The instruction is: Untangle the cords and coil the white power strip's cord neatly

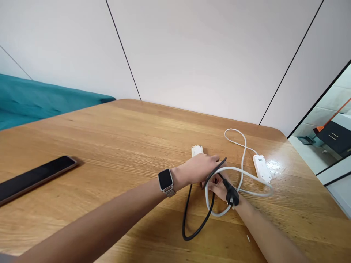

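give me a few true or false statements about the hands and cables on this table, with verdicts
1. A watch sits on the left wrist. True.
2. The black cable lies in a straight line across the table. False: it curves in a loop toward the near edge.
3. The left hand and the right hand are close together at the cables. True.
4. The black plug lies far off beside the dark phone. False: it rests by the right wrist, while the phone lies far left.
5. The white cable runs toward a white power strip. True.
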Demonstrator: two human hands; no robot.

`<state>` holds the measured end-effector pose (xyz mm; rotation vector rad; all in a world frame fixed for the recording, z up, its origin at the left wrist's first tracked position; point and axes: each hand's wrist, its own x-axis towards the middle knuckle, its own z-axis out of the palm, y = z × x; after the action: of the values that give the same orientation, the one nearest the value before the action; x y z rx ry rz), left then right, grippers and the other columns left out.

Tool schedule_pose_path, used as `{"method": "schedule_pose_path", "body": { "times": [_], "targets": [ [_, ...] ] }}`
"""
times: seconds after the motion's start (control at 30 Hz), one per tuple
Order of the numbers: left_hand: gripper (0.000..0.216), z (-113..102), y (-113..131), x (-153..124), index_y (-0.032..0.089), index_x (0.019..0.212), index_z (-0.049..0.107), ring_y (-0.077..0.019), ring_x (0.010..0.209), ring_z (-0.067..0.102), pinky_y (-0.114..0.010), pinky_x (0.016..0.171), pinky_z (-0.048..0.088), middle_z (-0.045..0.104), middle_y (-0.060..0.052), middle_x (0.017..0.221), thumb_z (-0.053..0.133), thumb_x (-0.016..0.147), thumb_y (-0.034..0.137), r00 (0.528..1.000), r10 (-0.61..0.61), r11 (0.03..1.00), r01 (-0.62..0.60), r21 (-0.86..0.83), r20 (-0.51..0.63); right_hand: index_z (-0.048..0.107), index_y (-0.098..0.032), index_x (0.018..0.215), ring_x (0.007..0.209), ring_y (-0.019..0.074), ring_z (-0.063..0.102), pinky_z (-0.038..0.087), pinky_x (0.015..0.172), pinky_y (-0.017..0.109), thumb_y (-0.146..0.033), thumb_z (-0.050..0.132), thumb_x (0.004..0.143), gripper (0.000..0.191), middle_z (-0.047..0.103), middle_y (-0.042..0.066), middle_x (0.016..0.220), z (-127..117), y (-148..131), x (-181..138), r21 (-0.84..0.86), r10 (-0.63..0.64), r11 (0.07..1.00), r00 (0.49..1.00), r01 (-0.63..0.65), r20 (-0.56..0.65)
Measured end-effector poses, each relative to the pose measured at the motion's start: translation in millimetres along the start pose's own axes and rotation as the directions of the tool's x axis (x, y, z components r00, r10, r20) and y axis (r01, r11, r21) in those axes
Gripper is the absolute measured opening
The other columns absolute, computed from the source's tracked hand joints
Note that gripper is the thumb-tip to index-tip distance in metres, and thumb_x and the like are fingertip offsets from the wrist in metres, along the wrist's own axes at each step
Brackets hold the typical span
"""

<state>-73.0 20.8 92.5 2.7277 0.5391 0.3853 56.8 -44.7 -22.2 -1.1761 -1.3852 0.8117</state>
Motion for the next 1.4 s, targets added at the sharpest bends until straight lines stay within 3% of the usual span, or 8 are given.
{"method": "schedule_pose_path", "body": {
  "times": [0.13,0.3,0.57,0.83,0.93,1.13,1.27,1.4],
  "targets": [
    [0.010,-9.8,1.3,-2.4,0.020,0.071,0.056,-0.0155,0.053,0.046,-0.026,0.060,0.038,0.046,0.000,0.061,0.061,0.073,0.011,0.993,-0.099,0.993,0.094,-0.069,-0.066,0.062,-0.020,0.100,0.054,0.0158,0.055,0.045,0.050,0.027,-0.067,0.067,0.069,0.056,0.059,-0.002,0.060,-4.7,2.9,-2.7,0.024,-0.068,0.998,0.983,0.065,0.173],
    [0.017,-21.6,7.4,1.6,0.019,0.063,0.050,-0.0182,0.058,0.048,-0.031,0.068,0.041,0.038,0.001,0.056,0.059,0.075,0.012,0.977,-0.200,0.979,0.196,-0.051,-0.072,0.065,-0.021,0.094,0.063,0.0161,0.059,0.046,0.053,0.026,-0.071,0.062,0.070,0.056,0.066,0.005,0.084,3.4,-16.9,-11.0,0.037,-0.177,0.984,0.936,0.174,0.303],
    [0.034,-13.8,-5.1,-1.0,0.025,0.093,0.063,-0.0206,0.065,0.053,-0.029,0.068,0.039,0.049,-0.002,0.064,0.055,0.068,0.003,0.976,-0.205,0.979,0.203,-0.037,-0.069,0.062,-0.020,0.070,0.049,0.0109,0.045,0.038,0.050,0.024,-0.027,0.053,0.080,0.015,0.059,0.000,0.061,9.7,-27.0,-16.1,-0.166,-0.221,0.961,0.975,0.223,0.028],
    [0.052,-55.8,-16.3,-30.9,0.023,0.106,0.064,-0.0126,0.055,0.045,-0.020,0.052,0.032,0.052,0.004,0.060,0.057,0.058,0.007,0.930,-0.349,0.895,0.295,-0.334,-0.115,0.048,-0.021,0.065,0.037,0.0057,0.027,0.020,0.035,0.019,-0.034,0.047,0.075,0.017,0.046,-0.005,0.054,-3.5,-26.0,1.4,0.328,0.116,0.944,0.914,0.020,-0.390],
    [0.048,-56.5,-31.0,-43.1,0.022,0.103,0.063,-0.0077,0.046,0.035,-0.018,0.044,0.026,0.045,0.006,0.057,0.058,0.056,0.010,0.836,-0.483,0.739,0.229,-0.634,-0.261,0.046,-0.021,0.066,0.037,0.0050,0.030,0.023,0.034,0.018,-0.037,0.050,0.073,0.018,0.049,-0.005,0.058,-9.7,-20.1,11.0,0.377,0.167,0.926,0.858,0.034,-0.486],
    [0.041,-36.3,-39.6,-64.0,0.022,0.090,0.055,-0.0015,0.035,0.022,-0.015,0.035,0.018,0.043,0.009,0.055,0.056,0.051,0.010,0.449,-0.754,0.468,-0.145,-0.872,-0.480,0.052,-0.020,0.075,0.043,0.0095,0.049,0.036,0.039,0.020,-0.047,0.057,0.076,0.027,0.057,-0.004,0.060,-21.5,-2.3,20.5,0.340,0.196,0.938,0.916,-0.070,-0.351],
    [0.039,-17.3,-26.4,-86.8,0.021,0.087,0.056,-0.0017,0.036,0.030,-0.015,0.035,0.024,0.051,0.007,0.060,0.060,0.049,0.009,0.346,-0.763,0.503,-0.213,-0.837,-0.546,0.053,-0.020,0.080,0.051,0.0115,0.058,0.043,0.043,0.022,-0.052,0.060,0.073,0.034,0.064,0.000,0.077,-26.3,12.7,25.8,0.306,0.215,0.948,0.893,-0.093,-0.395],
    [0.033,9.2,-14.3,-101.8,0.019,0.083,0.057,-0.0028,0.039,0.036,-0.015,0.036,0.027,0.051,0.007,0.061,0.061,0.052,0.010,0.272,-0.775,0.552,-0.146,-0.821,-0.570,0.050,-0.021,0.074,0.048,0.0120,0.054,0.040,0.041,0.022,-0.054,0.066,0.068,0.037,0.053,-0.005,0.059,-33.3,23.5,30.3,0.285,0.278,0.945,0.850,-0.159,-0.448]
  ]
}}
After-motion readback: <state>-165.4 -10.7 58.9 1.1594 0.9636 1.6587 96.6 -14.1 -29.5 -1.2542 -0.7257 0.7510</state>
